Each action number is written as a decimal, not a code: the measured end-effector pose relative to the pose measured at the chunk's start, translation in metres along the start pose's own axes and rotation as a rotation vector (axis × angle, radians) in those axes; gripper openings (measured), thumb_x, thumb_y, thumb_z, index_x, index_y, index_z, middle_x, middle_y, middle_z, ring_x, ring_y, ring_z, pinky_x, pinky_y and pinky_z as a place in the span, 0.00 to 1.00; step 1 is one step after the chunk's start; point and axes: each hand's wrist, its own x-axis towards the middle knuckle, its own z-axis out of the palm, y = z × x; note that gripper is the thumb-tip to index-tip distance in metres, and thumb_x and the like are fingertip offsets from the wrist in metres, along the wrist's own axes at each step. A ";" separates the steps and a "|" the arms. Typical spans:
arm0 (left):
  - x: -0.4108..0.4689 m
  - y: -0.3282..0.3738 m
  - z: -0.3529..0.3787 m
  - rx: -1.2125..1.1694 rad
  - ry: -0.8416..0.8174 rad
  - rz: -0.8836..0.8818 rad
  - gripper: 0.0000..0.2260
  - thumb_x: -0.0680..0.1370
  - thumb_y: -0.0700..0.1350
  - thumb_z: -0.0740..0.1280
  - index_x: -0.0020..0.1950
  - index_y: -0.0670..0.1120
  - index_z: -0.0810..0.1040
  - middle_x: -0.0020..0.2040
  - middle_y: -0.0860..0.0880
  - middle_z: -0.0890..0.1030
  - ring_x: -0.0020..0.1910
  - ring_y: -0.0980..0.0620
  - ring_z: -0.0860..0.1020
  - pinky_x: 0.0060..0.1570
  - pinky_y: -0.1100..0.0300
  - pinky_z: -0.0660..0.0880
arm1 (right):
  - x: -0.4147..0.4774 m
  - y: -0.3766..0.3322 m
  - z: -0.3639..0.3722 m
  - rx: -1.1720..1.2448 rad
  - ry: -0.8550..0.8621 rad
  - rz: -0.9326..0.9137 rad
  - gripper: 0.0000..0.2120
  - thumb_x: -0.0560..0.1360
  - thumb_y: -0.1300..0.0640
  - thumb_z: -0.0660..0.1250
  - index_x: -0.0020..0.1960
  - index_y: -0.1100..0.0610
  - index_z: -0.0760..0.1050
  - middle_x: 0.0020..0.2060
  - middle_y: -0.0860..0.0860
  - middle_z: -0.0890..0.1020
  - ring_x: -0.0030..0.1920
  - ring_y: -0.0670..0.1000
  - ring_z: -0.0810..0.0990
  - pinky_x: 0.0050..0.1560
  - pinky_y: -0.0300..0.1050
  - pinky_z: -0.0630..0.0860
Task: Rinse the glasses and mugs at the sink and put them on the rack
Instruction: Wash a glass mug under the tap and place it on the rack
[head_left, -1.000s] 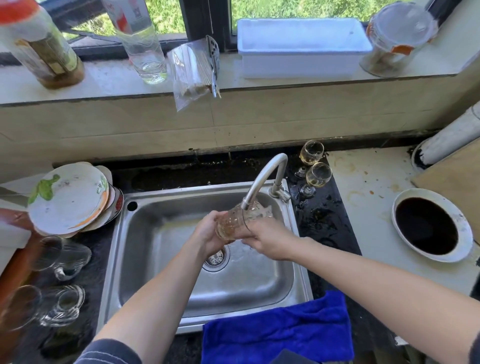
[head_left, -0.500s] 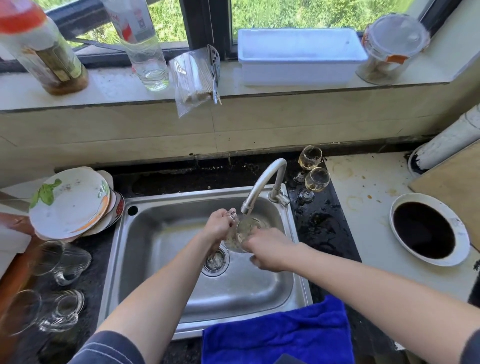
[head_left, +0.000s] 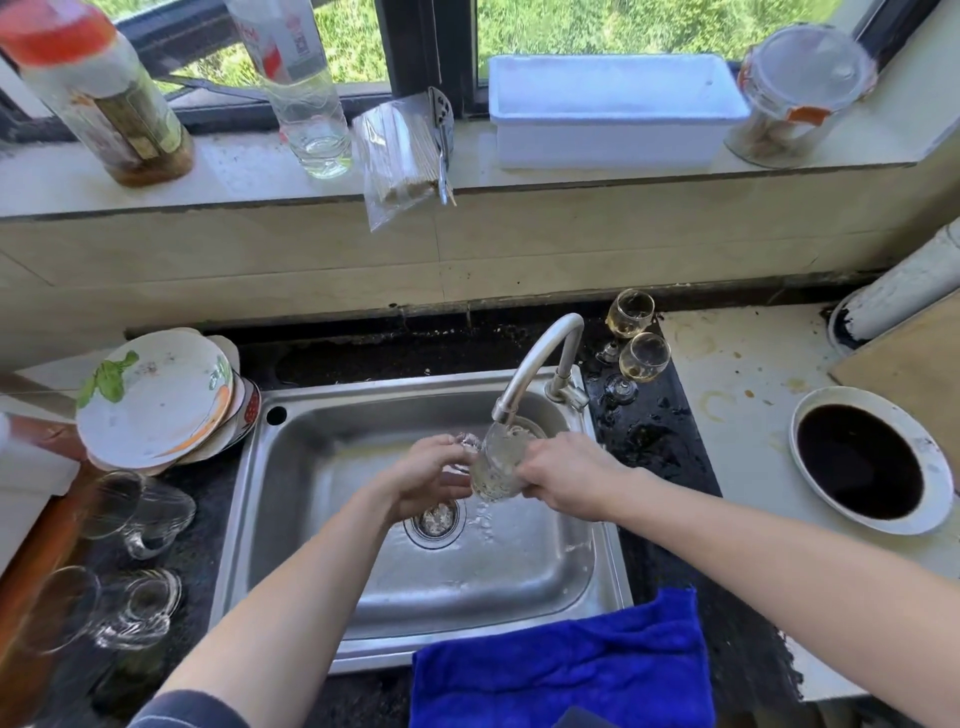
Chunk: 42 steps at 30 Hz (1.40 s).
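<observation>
Curled round the handle, left hand (head_left: 423, 475) shares one glass mug (head_left: 496, 465) with right hand (head_left: 569, 475) (wrapped round its body) mid-frame over the sink (head_left: 322, 415); its mouth tilts up-right under the faucet (head_left: 540, 358). Two mugs (head_left: 139, 510) lie lower left, two stemmed glasses (head_left: 644, 356) upper right.

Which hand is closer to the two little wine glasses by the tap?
The right. The right hand grips the glass mug under the tap, just in front of the wine glasses; the left hand holds the mug's handle side, farther left.
</observation>
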 end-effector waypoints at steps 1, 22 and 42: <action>-0.003 0.001 -0.004 -0.033 -0.054 -0.017 0.07 0.70 0.40 0.68 0.47 0.42 0.75 0.46 0.43 0.80 0.44 0.43 0.79 0.51 0.52 0.76 | 0.001 -0.001 -0.001 -0.060 0.013 -0.021 0.10 0.79 0.55 0.61 0.55 0.50 0.80 0.49 0.50 0.82 0.51 0.53 0.80 0.45 0.45 0.70; 0.001 -0.013 0.010 0.156 0.145 0.146 0.25 0.74 0.62 0.66 0.51 0.40 0.84 0.45 0.44 0.84 0.44 0.49 0.80 0.41 0.58 0.74 | 0.034 -0.019 0.013 0.080 -0.297 0.159 0.13 0.74 0.60 0.63 0.58 0.57 0.75 0.49 0.55 0.82 0.47 0.57 0.80 0.44 0.48 0.77; -0.015 0.011 0.000 0.288 0.235 0.049 0.20 0.81 0.56 0.59 0.35 0.44 0.69 0.31 0.44 0.75 0.22 0.51 0.73 0.27 0.59 0.73 | 0.029 -0.006 0.024 1.445 0.219 0.390 0.06 0.70 0.63 0.75 0.41 0.61 0.78 0.33 0.52 0.76 0.34 0.46 0.73 0.36 0.35 0.71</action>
